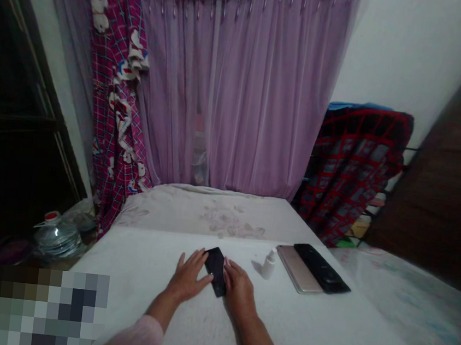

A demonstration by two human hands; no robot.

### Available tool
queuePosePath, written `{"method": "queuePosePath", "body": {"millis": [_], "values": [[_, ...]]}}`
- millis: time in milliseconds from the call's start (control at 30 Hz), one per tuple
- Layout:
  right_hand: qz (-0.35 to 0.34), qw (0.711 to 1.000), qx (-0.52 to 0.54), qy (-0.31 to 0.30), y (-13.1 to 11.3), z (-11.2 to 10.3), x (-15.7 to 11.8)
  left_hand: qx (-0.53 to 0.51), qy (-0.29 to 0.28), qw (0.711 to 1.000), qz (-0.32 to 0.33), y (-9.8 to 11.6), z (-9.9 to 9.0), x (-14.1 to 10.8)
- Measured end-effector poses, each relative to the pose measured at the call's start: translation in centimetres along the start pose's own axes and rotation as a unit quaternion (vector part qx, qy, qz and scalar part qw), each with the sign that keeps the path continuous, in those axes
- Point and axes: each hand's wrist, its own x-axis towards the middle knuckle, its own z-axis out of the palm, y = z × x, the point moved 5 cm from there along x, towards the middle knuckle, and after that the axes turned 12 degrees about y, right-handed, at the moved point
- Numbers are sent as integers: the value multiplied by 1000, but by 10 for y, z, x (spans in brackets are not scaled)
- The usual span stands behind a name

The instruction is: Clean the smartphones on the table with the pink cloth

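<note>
Two hands: left hand (pixel 189 279), right hand (pixel 239 290), fingers on opposite edges of one black flat object (pixel 216 272) between them; one white bottle (pixel 269 264) right of grip.

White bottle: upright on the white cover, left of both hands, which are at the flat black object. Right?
Wrong side: the head view shows the white bottle to the right of both the left hand and the right hand. The rest holds: upright on the white cover, hands at the flat black object.
</note>
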Motion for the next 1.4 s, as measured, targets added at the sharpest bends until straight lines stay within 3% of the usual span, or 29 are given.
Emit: {"method": "queuePosePath", "body": {"millis": [300, 533, 733, 933, 1233, 1400], "values": [[1, 1000, 6, -12, -2, -4, -2, 19, -23, 999, -18, 21, 2, -25], [-103, 992, 48, -61, -18, -18, -11, 25, -27, 999, 12, 18, -1, -22], [-27, 998, -51, -8, -7, -25, -7, 12, -2, 1000, 21, 16, 4, -22], [-106, 990, 20, -90, -14, -16, -12, 17, -2, 1000, 24, 16, 6, -23], [-52, 997, 12, -63, -5, -7, 4, 19, 1, 999, 25, 16, 7, -23], [0, 997, -72, -25, -4, -8, 11, 20, 12, 999, 28, 16, 7, -23]]}}
